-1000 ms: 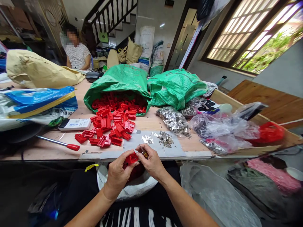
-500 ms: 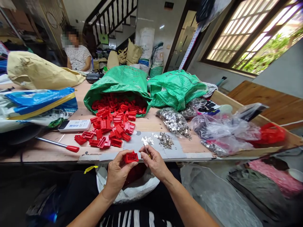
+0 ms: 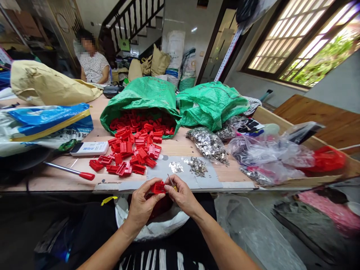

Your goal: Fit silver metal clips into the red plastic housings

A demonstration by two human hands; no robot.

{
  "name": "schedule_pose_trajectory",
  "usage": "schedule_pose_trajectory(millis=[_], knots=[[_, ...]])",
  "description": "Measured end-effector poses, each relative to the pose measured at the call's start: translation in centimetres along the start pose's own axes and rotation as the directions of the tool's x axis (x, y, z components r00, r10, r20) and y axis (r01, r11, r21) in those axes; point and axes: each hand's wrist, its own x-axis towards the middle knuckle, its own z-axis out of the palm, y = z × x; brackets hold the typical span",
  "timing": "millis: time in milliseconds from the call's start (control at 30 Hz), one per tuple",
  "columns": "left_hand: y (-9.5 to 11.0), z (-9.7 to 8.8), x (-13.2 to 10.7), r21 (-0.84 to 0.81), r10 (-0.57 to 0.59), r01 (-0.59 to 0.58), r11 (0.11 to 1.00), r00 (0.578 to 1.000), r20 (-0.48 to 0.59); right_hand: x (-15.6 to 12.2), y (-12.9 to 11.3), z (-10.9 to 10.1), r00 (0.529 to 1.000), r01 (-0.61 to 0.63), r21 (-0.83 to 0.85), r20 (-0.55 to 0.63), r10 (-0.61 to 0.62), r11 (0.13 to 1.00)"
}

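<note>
My left hand (image 3: pixel 142 204) is closed round a small red plastic part (image 3: pixel 158 187), held just below the table's front edge. My right hand (image 3: pixel 182 195) pinches a thin screwdriver (image 3: pixel 171 181) with a yellow handle, its metal tip pointing up beside the red part. The two hands nearly touch. On the table beyond them lie a heap of red plastic parts (image 3: pixel 128 153) and small piles of shiny metal pieces (image 3: pixel 197 166) on a grey sheet (image 3: pixel 209 179).
An open green sack (image 3: pixel 142 95) spills red parts; a second green sack (image 3: pixel 210 103) lies to its right. Plastic bags of metal pieces (image 3: pixel 206 142), a white remote (image 3: pixel 89 149) and a red-handled screwdriver (image 3: pixel 70 171) lie around. Another person (image 3: pixel 92 63) sits at the far end.
My hands have stayed below the table edge; the red part was turned in my left hand and the screwdriver tip shifted slightly beside it.
</note>
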Motion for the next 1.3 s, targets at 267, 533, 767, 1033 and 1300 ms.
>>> schedule_pose_trajectory(millis=[267,533,767,1033,1300], knots=[[-0.3,0.2,-0.4,-0.058,-0.013,0.016,0.998,0.999,0.05,0.1,0.3,0.4,0.988,-0.117,0.124,0.115,0.103,0.985],[-1.5,-0.5,1.9,0.182,0.075,-0.094,0.979,0.991,0.108,0.0,0.3,-1.8,0.987,0.126,-0.514,-0.02,-0.159,0.849],[-2.6,-0.6,3.2,0.337,0.172,-0.241,0.91,0.96,0.22,-0.9,0.5,-2.6,0.982,0.142,-0.751,0.023,-0.189,0.645],[-2.6,-1.0,3.6,0.358,0.14,-0.221,0.907,0.961,0.238,-0.3,0.9,-2.3,0.973,0.194,-0.779,0.078,-0.215,0.597],[-2.5,-1.1,3.9,0.329,0.124,-0.205,0.922,0.96,0.252,0.0,1.2,-2.4,0.971,0.21,-0.789,0.102,-0.214,0.577]])
